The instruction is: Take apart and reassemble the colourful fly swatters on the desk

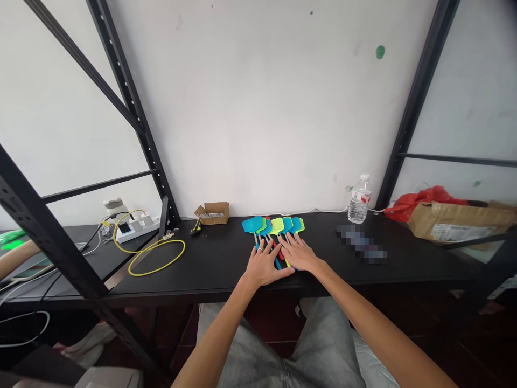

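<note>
- Fingers of the left hand (pixel 262 268) are spread and point to the far side, with a ring on one; its thumb reaches right, near the other hand.
- On the right hand (pixel 299 254) the fingers are also fanned, laid flat rather than pinching.
- Both hands lie over the handles of several fly swatters (pixel 277 226), whose blue, green, yellow-green and red heads overlap in a row just beyond the fingertips, near the middle of the tabletop (pixel 218 258).
- Black and smooth, the tabletop runs along a white wall (pixel 262 118) bearing a green smudge (pixel 380 52) at upper right.
- Dark metal posts (pixel 417 102) with slanted lines frame it left and right.
- Far left of the swatters sit a small open cardboard box (pixel 214 214), a black-and-yellow tool (pixel 196 227), a looped yellow cable (pixel 184 249) and a white power strip (pixel 137 230).
- To the right stands a clear bottle (pixel 358 206); a pixelated patch hides something nearer.
- Farther right, a red plastic bag (pixel 436 195) touches a larger cardboard carton (pixel 460 222).
- At the left edge, another person's forearm (pixel 18 258) rests by a neighbouring surface; dark red floor (pixel 274 318) shows below.
</note>
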Motion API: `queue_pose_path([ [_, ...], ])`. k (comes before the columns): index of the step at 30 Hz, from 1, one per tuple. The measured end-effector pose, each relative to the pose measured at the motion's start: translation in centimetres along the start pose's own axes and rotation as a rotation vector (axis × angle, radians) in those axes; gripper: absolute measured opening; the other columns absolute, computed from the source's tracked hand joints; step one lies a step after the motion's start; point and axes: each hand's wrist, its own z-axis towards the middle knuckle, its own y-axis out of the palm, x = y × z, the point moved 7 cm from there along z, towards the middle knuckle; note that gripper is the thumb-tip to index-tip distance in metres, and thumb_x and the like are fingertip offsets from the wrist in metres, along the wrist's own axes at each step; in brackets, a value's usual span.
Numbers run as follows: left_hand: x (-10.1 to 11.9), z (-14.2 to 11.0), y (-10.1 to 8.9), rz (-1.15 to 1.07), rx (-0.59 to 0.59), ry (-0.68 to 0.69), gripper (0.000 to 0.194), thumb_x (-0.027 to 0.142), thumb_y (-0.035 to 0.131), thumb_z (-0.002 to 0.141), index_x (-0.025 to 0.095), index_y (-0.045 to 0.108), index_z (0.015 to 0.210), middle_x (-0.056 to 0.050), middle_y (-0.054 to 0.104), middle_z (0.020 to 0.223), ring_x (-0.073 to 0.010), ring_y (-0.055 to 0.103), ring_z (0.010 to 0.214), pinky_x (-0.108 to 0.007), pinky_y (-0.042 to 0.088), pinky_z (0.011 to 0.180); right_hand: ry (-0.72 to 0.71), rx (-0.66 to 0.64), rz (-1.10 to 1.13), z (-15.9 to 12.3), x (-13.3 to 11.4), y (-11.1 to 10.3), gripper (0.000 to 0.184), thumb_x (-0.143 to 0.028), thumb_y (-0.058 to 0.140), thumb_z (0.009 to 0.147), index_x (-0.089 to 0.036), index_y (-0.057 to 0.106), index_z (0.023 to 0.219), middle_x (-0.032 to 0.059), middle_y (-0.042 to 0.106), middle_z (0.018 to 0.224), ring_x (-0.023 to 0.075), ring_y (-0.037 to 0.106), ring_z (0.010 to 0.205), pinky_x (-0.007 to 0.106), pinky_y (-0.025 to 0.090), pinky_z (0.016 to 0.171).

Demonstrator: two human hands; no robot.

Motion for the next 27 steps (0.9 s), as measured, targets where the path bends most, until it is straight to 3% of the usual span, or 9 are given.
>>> queue_pose_path([
  [9, -1.7, -2.1, -1.2, 0.004, 0.009, 0.049, 0.089, 0.076, 0.046, 0.081, 0.021, 0.037, 0.150, -0.011, 0.028, 0.158, -0.0301, 0.023, 0.147, -0.044, 0.021, 0.119, -0.036, 0.019, 0.016, -0.3, -4.4, 0.9, 0.065, -0.050, 0.014, 0.098, -0.023, 0.013, 0.157, 0.0053, 0.007, 0.164, 0.0335, 0.002, 0.149, 0.049, 0.010, 0.117],
  [23, -9.7, -6.8, -4.6, 0.043, -0.017, 0.023, 0.092, 0.076, 0.053, 0.077, 0.020, 0.040, 0.148, -0.011, 0.029, 0.158, -0.0288, 0.028, 0.145, -0.039, 0.030, 0.116, -0.097, 0.079, 0.133, 1.3, -14.3, 2.2, 0.066, -0.045, 0.021, 0.097, -0.013, 0.021, 0.155, 0.0125, 0.013, 0.163, 0.0367, 0.005, 0.148, 0.052, 0.007, 0.116],
  [27, -11.2, -7.7, -5.5, 0.043, -0.022, 0.020, 0.090, 0.074, 0.055, 0.077, 0.019, 0.042, 0.147, -0.011, 0.030, 0.158, -0.0274, 0.031, 0.144, -0.036, 0.032, 0.115, -0.101, 0.074, 0.173, 1.7, -16.2, 2.7, 0.066, -0.045, 0.021, 0.098, -0.013, 0.021, 0.155, 0.0124, 0.013, 0.163, 0.0366, 0.003, 0.148, 0.052, 0.007, 0.116],
])
